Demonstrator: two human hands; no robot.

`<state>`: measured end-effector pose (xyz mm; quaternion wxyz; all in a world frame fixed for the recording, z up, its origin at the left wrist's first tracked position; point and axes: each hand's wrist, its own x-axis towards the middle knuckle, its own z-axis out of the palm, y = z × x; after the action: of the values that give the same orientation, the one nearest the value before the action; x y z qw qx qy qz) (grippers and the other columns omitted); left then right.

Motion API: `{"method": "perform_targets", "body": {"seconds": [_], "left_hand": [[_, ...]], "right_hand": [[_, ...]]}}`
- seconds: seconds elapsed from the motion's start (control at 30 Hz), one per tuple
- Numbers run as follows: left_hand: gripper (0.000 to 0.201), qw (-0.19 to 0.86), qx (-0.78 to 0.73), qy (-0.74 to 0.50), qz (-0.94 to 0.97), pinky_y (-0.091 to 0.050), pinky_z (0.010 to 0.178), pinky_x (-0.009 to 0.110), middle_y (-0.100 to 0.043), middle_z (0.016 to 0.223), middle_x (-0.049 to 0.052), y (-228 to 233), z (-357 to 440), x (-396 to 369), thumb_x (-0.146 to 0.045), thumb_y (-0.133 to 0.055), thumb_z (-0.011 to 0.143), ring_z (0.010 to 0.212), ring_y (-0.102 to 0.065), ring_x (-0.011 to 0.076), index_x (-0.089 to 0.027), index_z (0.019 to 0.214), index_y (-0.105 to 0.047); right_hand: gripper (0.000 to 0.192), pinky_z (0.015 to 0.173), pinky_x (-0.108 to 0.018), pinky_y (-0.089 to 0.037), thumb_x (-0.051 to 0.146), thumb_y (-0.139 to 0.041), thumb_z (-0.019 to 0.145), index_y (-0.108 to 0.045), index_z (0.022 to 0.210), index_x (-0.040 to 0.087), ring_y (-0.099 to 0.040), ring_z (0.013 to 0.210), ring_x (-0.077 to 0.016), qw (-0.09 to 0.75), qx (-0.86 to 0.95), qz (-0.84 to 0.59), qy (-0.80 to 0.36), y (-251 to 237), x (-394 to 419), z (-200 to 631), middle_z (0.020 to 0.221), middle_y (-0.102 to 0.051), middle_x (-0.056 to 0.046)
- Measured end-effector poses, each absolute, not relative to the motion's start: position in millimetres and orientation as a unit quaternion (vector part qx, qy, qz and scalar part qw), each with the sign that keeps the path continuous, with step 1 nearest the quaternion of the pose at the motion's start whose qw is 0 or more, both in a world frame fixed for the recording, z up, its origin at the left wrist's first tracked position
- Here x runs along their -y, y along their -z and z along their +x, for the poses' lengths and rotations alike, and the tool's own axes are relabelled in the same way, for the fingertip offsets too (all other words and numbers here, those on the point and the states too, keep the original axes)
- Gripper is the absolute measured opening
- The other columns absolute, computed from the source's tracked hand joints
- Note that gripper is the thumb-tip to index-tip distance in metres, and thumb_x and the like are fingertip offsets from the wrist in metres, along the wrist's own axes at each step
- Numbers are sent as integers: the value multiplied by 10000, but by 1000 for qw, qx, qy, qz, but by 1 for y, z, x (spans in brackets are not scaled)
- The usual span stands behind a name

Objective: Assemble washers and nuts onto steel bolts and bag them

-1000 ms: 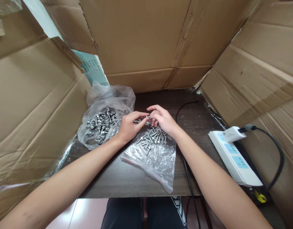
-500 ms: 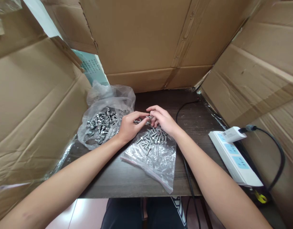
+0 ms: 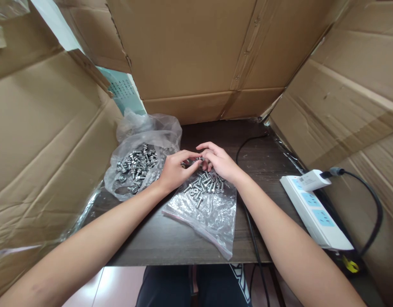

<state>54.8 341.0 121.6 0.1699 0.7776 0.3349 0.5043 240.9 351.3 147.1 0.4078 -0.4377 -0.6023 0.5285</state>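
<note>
My left hand (image 3: pixel 173 169) and my right hand (image 3: pixel 218 161) meet fingertip to fingertip over the middle of a dark wooden table (image 3: pixel 171 238). Between the fingertips is a small metal screw (image 3: pixel 198 160), pinched from both sides. Just below the hands, several loose screws (image 3: pixel 203 186) lie on a flat clear zip bag (image 3: pixel 209 215). To the left, an open clear plastic bag (image 3: pixel 142 147) holds a pile of assembled screws with washers (image 3: pixel 136 166), close to my left hand.
Cardboard sheets wall the table at the left (image 3: pixel 39 140), back (image 3: pixel 196 51) and right (image 3: pixel 346 94). A white power strip (image 3: pixel 314 209) with a plugged charger lies at the right edge. A black cable (image 3: pixel 252 238) runs along the table by my right forearm.
Both hands have dipped slightly toward the loose screws, fingertips still together on the small screw. Nothing else has moved.
</note>
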Motion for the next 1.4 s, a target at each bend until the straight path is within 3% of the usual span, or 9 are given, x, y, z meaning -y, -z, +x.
{"method": "perform_targets", "body": {"seconds": [0.27,0.43,0.57,0.7,0.87,1.0,1.13,1.27,1.4], "left_hand": [[157,169,-334,-507,777,-614,702,242,-822,951,53,-122,54,-341,-212,-748,933,795,-755,150,-189,1079,-800],[150,171,-334,-516,770,-616,701,244,-820,932,55,-121,55,-341,-222,-744,936,789,-755,153,-181,1069,-802],[146,167,-334,-524,765,-606,695,235,-817,915,48,-121,55,-341,-214,-755,930,778,-750,148,-182,1064,-805],[134,162,-334,-524,766,-603,695,240,-813,901,42,-122,55,-341,-214,-749,937,774,-744,150,-192,1057,-804],[148,166,-328,-524,768,-604,692,236,-814,912,46,-122,55,-341,-224,-737,947,783,-747,151,-197,1076,-804],[154,167,-329,-524,768,-612,696,247,-818,928,51,-121,55,-341,-256,-732,955,790,-751,158,-203,1079,-805],[154,172,-328,-528,764,-615,701,245,-819,927,49,-121,55,-341,-247,-737,949,796,-754,158,-202,1079,-807],[149,172,-326,-528,765,-612,703,244,-822,933,52,-122,55,-341,-237,-743,943,799,-753,157,-195,1069,-809],[164,175,-332,-525,764,-624,721,257,-828,954,57,-123,54,-340,-246,-737,947,817,-763,166,-202,1088,-810]], "right_hand": [[303,494,-213,-446,226,-575,787,-636,1083,204,-615,590,-128,401,602,-426,-544,-149,-351,243,748,-649,23],[240,478,-218,-426,326,-521,911,-632,1071,186,-578,529,-127,387,597,-444,-545,-151,-350,242,671,-635,15],[288,487,-220,-446,264,-607,808,-632,1087,197,-608,587,-125,419,594,-434,-532,-151,-350,242,795,-656,14],[261,482,-226,-432,352,-590,874,-628,1081,198,-554,505,-121,411,600,-429,-537,-149,-350,241,613,-585,49],[311,487,-225,-448,305,-657,803,-620,1096,208,-610,563,-127,425,598,-418,-536,-149,-350,241,732,-663,29],[250,484,-232,-442,354,-557,901,-623,1085,198,-555,487,-126,410,588,-426,-552,-150,-349,241,596,-614,43],[259,495,-226,-451,265,-602,837,-632,1087,202,-631,591,-144,422,582,-426,-549,-152,-349,240,720,-676,16],[245,497,-240,-445,310,-536,909,-626,1098,184,-580,507,-147,396,584,-431,-562,-153,-348,239,611,-636,15],[268,497,-228,-457,303,-588,852,-638,1095,202,-631,624,-148,421,574,-423,-560,-153,-348,239,821,-692,-13]]}}
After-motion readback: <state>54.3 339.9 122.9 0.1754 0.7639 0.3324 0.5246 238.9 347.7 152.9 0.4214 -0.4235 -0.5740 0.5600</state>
